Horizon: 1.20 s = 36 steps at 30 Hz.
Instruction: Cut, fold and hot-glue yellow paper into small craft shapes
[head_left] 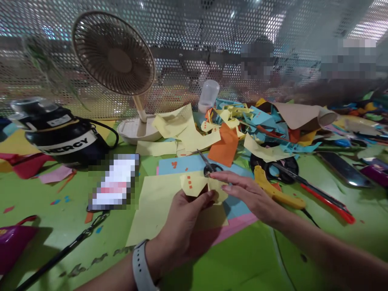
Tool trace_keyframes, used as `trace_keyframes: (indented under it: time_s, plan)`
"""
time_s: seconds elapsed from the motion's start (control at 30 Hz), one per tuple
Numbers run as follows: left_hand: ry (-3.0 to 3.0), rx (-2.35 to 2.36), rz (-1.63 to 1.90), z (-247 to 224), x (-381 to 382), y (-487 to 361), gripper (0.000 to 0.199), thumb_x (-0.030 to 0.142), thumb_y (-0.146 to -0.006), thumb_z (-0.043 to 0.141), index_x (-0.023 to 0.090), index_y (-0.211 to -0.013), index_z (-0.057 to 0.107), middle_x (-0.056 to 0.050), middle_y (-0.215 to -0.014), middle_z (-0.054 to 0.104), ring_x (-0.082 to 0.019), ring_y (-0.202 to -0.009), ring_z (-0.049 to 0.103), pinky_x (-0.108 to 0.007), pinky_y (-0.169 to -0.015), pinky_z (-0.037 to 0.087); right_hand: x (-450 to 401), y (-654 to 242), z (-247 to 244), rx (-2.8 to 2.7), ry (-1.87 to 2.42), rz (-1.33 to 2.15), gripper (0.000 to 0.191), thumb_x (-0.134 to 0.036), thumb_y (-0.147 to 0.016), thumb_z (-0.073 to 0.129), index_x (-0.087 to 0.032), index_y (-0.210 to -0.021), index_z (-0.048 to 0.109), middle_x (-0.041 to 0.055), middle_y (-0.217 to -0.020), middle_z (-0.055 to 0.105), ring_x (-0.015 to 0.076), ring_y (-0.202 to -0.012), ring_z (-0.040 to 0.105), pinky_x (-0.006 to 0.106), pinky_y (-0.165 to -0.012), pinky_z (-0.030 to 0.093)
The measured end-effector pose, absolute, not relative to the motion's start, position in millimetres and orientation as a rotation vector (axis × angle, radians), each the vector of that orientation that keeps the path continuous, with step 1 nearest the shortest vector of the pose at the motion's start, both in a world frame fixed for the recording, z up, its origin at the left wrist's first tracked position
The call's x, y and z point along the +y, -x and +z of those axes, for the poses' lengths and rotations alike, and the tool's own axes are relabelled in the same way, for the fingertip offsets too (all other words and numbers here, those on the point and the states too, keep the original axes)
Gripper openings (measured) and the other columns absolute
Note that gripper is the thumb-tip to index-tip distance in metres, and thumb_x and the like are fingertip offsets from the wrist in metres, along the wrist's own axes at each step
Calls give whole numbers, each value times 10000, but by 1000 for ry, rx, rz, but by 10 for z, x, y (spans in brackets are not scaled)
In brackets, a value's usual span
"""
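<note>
Between the thumb and fingers of my left hand (183,216) is a folded yellow paper piece (194,184) with small orange squares on it. My right hand (245,194) has its fingers stretched out, palm down, over the right part of this piece. Its fingertips are at the handles of a pair of scissors (209,163); whether they touch the scissors I cannot tell. Beneath both hands lie a yellow sheet (154,208), a blue sheet (239,206) and a pink sheet (218,234). A few orange scraps (174,165) rest on the blue sheet.
Yellow, blue and orange paper cuttings (224,141) are heaped behind the sheets. To the right are a yellow glue gun (277,192), a red cutter knife (329,202) and a dark phone (344,169). A lit phone (115,182), a fan (115,56) and a black bottle (66,139) stand left.
</note>
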<state>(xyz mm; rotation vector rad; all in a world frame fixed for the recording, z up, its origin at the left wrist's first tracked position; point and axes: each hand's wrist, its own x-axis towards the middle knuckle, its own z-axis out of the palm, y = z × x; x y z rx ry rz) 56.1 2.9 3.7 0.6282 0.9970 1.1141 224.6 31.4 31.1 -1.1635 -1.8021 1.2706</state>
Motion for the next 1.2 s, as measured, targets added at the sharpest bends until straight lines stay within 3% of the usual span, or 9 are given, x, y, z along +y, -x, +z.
trace_keyframes:
  time_s: [0.27,0.77,0.97,1.2]
  plan:
    - [-657,992,1154,46,13,-549,184,243,-671,781,163,-817,702,-3,-663,673,-99,-559,555,-200,-551,426,283,-2219,254,-1908,1170,1179,368,-324,-892,495,-227,-1230,604,71,-1287,571,237,-1195,511,425,-1016,399]
    - [-726,1004,1146,-26,18,-535,185,275,-679,770,132,-767,690,-17,-664,673,-115,-608,573,-217,-600,441,272,-2179,105,-2317,930,423,407,-256,-932,416,-92,-1282,544,172,-1255,591,248,-1175,511,444,-993,427]
    - [-718,965,1150,-31,6,-556,237,269,-684,774,158,-877,693,-34,-785,711,-127,-670,601,-223,-633,456,279,-2188,97,-2092,990,596,327,-254,-921,467,-163,-1202,607,113,-1124,656,195,-1063,589,368,-924,482]
    - [-747,890,1142,-60,-41,-566,247,281,-743,736,166,-956,689,-56,-890,719,-155,-759,626,-242,-679,469,266,-2165,124,-1990,1084,814,343,-266,-884,514,-163,-1196,616,112,-1125,652,207,-1049,606,376,-919,487]
